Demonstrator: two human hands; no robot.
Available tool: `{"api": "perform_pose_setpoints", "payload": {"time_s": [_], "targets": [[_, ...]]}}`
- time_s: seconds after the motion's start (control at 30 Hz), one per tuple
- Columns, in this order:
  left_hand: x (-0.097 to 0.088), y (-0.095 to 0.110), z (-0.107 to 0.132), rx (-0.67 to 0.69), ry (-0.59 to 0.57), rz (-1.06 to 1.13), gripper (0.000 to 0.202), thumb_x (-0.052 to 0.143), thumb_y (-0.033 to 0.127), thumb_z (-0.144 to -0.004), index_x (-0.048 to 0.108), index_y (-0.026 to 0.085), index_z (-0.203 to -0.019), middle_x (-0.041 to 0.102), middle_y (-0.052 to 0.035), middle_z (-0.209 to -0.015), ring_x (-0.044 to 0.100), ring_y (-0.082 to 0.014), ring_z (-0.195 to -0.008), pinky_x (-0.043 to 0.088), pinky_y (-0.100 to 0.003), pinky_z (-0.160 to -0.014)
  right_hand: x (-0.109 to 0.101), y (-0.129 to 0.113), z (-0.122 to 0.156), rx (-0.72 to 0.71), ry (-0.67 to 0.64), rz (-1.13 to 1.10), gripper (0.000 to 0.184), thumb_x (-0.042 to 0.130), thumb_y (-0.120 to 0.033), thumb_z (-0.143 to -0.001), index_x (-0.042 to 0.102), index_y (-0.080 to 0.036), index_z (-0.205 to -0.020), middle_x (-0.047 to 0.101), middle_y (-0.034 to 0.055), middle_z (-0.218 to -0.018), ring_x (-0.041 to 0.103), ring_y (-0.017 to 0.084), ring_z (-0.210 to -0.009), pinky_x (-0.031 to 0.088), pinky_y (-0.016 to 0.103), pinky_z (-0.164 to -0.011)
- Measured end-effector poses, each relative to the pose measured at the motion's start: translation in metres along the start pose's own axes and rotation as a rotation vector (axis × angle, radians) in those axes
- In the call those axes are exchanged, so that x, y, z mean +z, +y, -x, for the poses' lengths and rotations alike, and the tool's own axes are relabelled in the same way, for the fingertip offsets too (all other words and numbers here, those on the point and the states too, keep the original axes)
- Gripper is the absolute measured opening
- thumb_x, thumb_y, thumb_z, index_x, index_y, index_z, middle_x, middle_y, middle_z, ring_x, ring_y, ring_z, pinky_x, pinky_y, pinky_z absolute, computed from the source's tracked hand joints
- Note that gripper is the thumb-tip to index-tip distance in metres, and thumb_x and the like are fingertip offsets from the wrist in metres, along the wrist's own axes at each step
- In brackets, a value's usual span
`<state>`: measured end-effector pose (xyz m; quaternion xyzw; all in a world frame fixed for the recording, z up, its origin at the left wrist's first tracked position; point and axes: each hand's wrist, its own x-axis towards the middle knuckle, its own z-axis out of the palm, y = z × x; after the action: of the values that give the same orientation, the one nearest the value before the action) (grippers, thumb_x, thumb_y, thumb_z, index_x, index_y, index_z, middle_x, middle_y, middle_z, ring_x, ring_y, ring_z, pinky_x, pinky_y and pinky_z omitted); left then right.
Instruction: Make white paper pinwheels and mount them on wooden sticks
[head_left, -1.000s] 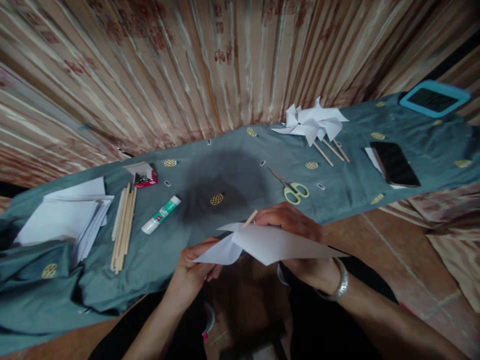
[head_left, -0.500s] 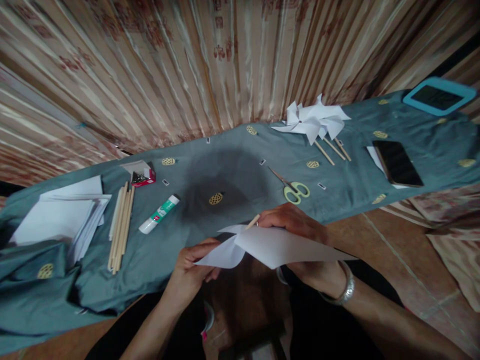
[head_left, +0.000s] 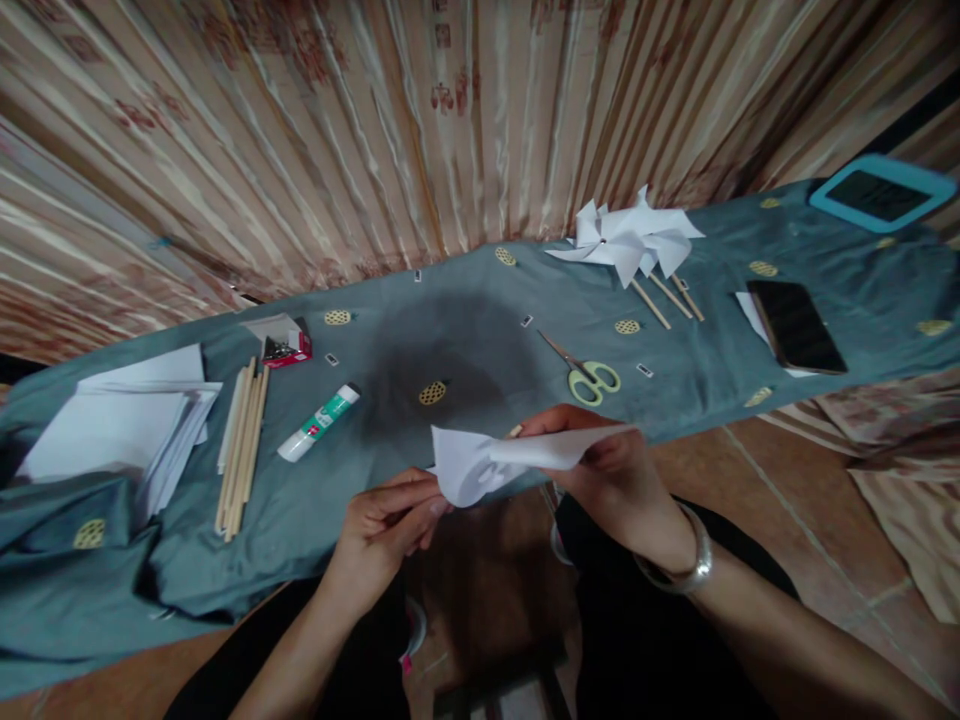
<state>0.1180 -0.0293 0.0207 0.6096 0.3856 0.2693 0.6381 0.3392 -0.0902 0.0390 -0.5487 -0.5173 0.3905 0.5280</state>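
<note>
A white paper pinwheel (head_left: 469, 468) is held up over the table's near edge, its blades curled and seen nearly edge-on. My left hand (head_left: 386, 530) has thumb and fingers closed at the blade on the left. Wrapped behind the paper, my right hand (head_left: 626, 500) grips the pinwheel; the tip of a pale wooden stick (head_left: 515, 431) shows beside its fingers. Paper hides most of the stick and part of the right fingers. Beyond the right hand lie scissors (head_left: 592, 382) with light green handles.
On the green cloth (head_left: 465, 340) lie a glue stick (head_left: 319, 423), wooden sticks (head_left: 244, 450), paper sheets (head_left: 112, 430) and a red box (head_left: 289, 345) of small metal pieces. Finished-looking pinwheels (head_left: 630, 240), a phone (head_left: 796, 325) and a blue-framed device (head_left: 885, 192) are rightward.
The pinwheel has turned: its right blade swung up and away from me, and its left blade now curls upward. My right wrist has rotated with it; my left hand stays near the left blade.
</note>
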Motion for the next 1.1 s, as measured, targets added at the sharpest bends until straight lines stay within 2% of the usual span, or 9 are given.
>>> {"api": "perform_pose_setpoints", "payload": {"time_s": [0.07,0.23,0.43,0.7,0.83,0.93,1.1], "targets": [[0.0,0.001,0.0,0.014,0.03,-0.016,0.02,0.065,0.024,-0.079,0.073,0.017,-0.062,0.056,-0.0002,-0.063,0.04,-0.004,-0.042,0.027,-0.017,-0.037,0.002,0.004,-0.003,0.098,0.022,-0.054,0.005,0.066,-0.023,-0.081,0.07,-0.02,-0.081,0.07,0.0005,-0.078,0.061,0.013,-0.067,0.045,0.024,-0.058],[-0.007,-0.002,0.003,0.042,0.023,-0.092,0.015,0.065,0.026,-0.083,0.079,0.022,-0.087,0.058,-0.0008,-0.068,0.047,-0.0062,-0.047,0.034,-0.018,-0.041,0.005,0.007,-0.008,0.202,0.059,-0.121,0.019,0.073,-0.037,-0.076,0.073,-0.019,-0.078,0.068,0.0007,-0.07,0.056,0.011,-0.059,0.044,0.023,-0.053],[-0.017,0.002,0.003,0.087,-0.001,-0.231,0.019,0.063,0.03,-0.087,0.079,0.023,-0.095,0.064,-0.0053,-0.078,0.057,-0.0125,-0.064,0.043,-0.021,-0.052,0.008,0.01,-0.011,0.339,0.065,-0.241,0.025,0.078,-0.042,-0.071,0.074,-0.017,-0.076,0.068,0.0008,-0.064,0.056,0.011,-0.054,0.045,0.024,-0.051],[-0.008,0.003,0.004,0.239,0.056,-0.23,0.02,0.062,0.028,-0.086,0.079,0.018,-0.089,0.065,-0.0056,-0.072,0.055,-0.0124,-0.057,0.043,-0.022,-0.049,0.015,0.011,-0.012,0.348,0.093,-0.499,0.017,0.08,-0.034,-0.072,0.077,-0.022,-0.084,0.075,0.0002,-0.08,0.063,0.01,-0.064,0.05,0.021,-0.058],[0.0,-0.004,0.007,0.336,0.134,-0.29,0.017,0.062,0.022,-0.085,0.076,0.019,-0.076,0.067,-0.0048,-0.073,0.058,-0.0134,-0.061,0.047,-0.024,-0.055,0.017,0.005,-0.013,0.368,0.11,-0.593,0.018,0.083,-0.032,-0.068,0.076,-0.022,-0.082,0.076,-0.0008,-0.077,0.066,0.011,-0.064,0.051,0.021,-0.06],[0.003,-0.005,0.009,0.387,0.168,-0.337,0.022,0.062,0.018,-0.084,0.071,0.019,-0.063,0.067,-0.004,-0.072,0.059,-0.0127,-0.06,0.047,-0.023,-0.056,0.019,0.004,-0.014,0.398,0.104,-0.648,0.02,0.084,-0.032,-0.066,0.075,-0.022,-0.081,0.075,-0.0011,-0.074,0.067,0.012,-0.065,0.054,0.023,-0.063],[0.007,-0.003,0.008,0.393,0.19,-0.448,0.022,0.06,0.016,-0.084,0.073,0.019,-0.066,0.069,-0.0047,-0.074,0.061,-0.0136,-0.062,0.047,-0.022,-0.056,0.022,0.01,-0.017,0.453,0.118,-0.71,0.023,0.086,-0.031,-0.062,0.075,-0.022,-0.08,0.075,-0.0021,-0.073,0.067,0.011,-0.061,0.054,0.022,-0.063]]}}
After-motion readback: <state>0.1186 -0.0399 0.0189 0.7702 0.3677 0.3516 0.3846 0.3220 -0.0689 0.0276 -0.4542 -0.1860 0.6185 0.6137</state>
